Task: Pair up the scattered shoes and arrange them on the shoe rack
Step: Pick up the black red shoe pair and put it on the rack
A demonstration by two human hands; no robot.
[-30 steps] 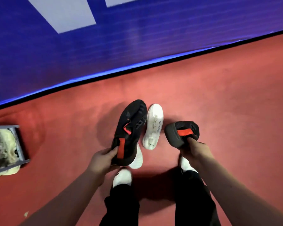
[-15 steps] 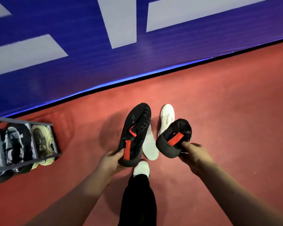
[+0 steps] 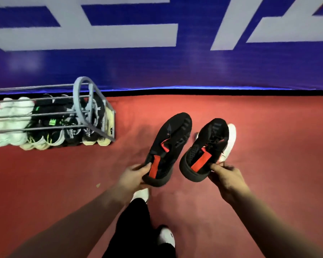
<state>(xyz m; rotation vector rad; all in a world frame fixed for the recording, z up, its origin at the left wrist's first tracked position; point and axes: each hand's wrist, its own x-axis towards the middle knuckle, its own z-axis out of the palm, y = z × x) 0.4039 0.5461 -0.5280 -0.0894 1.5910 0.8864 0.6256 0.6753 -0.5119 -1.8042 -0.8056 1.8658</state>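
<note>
- left hand (image 3: 133, 176) grips heel of one black shoe (image 3: 169, 148)
- right hand (image 3: 225, 178) pinches heel of other black shoe (image 3: 206, 148)
- shoe rack (image 3: 78, 101) at floor's far-left edge

Open red floor (image 3: 67, 170) lies between my left hand (image 3: 133, 175) and the shoe rack (image 3: 76, 95). Its visible tiers are packed with shoes (image 3: 50, 135), with bars (image 3: 45, 113) crossing above them. The blue wall (image 3: 194, 67) closes the far side. A white shoe (image 3: 231, 138) lies just behind the black shoe (image 3: 207, 146) that my right hand (image 3: 226, 180) holds.
</note>
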